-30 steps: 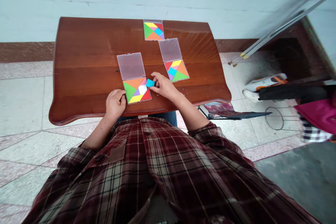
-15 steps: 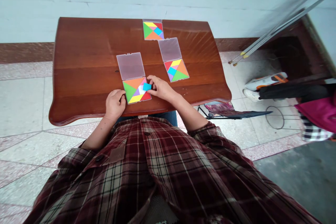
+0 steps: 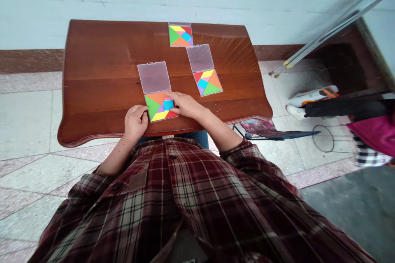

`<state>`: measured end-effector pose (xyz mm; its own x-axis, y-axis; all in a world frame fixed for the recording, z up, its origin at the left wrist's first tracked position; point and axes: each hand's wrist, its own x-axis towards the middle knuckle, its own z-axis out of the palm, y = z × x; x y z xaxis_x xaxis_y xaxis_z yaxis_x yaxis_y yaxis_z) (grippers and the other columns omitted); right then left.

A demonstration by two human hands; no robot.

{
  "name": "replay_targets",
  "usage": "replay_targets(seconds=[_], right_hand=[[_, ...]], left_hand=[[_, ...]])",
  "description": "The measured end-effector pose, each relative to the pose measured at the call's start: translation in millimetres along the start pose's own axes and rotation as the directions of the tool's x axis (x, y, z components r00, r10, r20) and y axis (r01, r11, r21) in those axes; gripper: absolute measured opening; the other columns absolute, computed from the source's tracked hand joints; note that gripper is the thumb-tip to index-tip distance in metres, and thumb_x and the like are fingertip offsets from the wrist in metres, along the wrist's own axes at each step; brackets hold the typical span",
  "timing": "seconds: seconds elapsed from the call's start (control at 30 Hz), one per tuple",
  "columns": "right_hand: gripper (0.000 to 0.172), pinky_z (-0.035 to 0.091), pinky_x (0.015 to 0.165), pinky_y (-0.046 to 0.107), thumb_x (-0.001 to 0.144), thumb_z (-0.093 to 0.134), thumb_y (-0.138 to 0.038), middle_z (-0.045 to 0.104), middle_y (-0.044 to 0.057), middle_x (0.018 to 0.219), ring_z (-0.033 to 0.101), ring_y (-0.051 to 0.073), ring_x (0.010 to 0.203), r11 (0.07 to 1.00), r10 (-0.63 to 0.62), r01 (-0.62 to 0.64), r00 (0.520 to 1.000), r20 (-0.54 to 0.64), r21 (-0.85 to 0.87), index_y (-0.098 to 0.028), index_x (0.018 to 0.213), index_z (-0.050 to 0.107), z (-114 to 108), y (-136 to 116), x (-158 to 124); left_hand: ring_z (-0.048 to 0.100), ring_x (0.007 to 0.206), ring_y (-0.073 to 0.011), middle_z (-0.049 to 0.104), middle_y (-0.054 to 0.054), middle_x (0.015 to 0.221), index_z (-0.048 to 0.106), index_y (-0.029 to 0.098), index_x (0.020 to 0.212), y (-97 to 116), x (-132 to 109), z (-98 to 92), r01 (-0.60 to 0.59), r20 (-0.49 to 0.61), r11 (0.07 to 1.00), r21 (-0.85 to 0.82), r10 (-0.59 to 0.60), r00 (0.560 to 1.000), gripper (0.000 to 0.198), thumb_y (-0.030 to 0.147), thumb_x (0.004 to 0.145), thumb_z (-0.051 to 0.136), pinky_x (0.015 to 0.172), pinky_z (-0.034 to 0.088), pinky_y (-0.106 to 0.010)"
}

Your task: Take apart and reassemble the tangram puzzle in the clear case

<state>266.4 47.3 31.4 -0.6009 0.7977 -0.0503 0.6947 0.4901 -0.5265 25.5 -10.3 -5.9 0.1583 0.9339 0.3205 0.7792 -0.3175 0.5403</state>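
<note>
Near the front edge of the table, a tangram case (image 3: 154, 78) lies with its clear lid folded back. Green, orange, yellow, purple, red and pink pieces fill most of its tray. My right hand (image 3: 187, 105) pinches a blue square tangram piece (image 3: 168, 105) between thumb and fingers, over the white gap in the right part of the tray. The fingers cover part of the red and pink pieces. At the tray's left edge, my left hand (image 3: 135, 122) has its fingers curled, with the fingertips against the rim.
A second tangram case (image 3: 200, 58) lies open to the right, and a third tangram case (image 3: 180, 36) is at the back of the wooden table (image 3: 101, 78). A folding chair (image 3: 262, 129), crutches (image 3: 304, 51) and a seated person's leg (image 3: 333, 109) are on the right.
My right hand has moved slightly left with the blue square, bringing it down over the white gap, which is now mostly covered. The left hand has stayed at the case's edge.
</note>
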Motion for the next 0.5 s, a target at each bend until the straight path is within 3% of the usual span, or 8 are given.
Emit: replay_targets(seconds=[0.5], right_hand=[[0.046,0.044,0.098,0.043,0.082,0.061,-0.013,0.06,0.011,0.127,0.058,0.024,0.11,0.999,-0.043,0.043,0.999,-0.033,-0.004,-0.02,0.127,0.054,4.6,8.0,3.0]], left_hand=[[0.061,0.093,-0.0225,0.067,-0.009,0.099,0.064,0.019,0.094,1.5,-0.2,-1.4,-0.004,0.006,1.0,-0.013,0.004,1.0,0.024,0.023,0.085,0.042,0.087,0.049,-0.039]])
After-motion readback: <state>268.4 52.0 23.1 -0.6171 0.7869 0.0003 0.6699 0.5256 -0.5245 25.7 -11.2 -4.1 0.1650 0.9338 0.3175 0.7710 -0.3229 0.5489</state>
